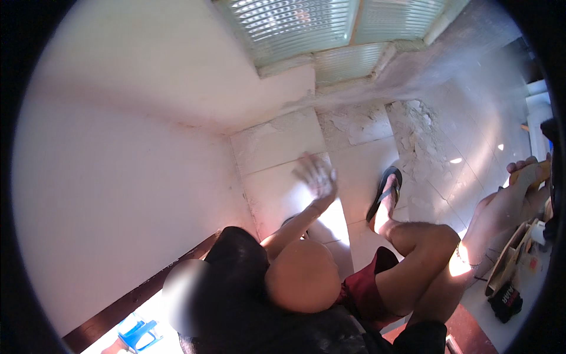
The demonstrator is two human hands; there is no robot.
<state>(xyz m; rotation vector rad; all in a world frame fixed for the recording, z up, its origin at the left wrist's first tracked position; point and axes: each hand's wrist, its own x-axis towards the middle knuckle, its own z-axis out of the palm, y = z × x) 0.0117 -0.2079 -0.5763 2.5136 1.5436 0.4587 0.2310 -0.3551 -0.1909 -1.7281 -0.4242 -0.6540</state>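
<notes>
My left hand (321,182) is stretched over the pale floor tiles (277,141), smeared by motion, with its fingers apart and nothing visible in it. At the far right, my right hand (530,187) has its fingers around a yellowish-tan piece (526,174), whose kind I cannot make out; the dark picture rim cuts it off. My bent left knee (303,277) is below the left hand. A black flip-flop (396,175) is on my right foot, on the tiles between the hands.
Plain white wall (118,194) stands at the left. Ribbed glass panes (295,26) are at the top, with flaking paint (415,127) below. A wooden piece (508,259) and a black cloth item (505,302) lie at right; a blue plastic object (139,334) is at lower left.
</notes>
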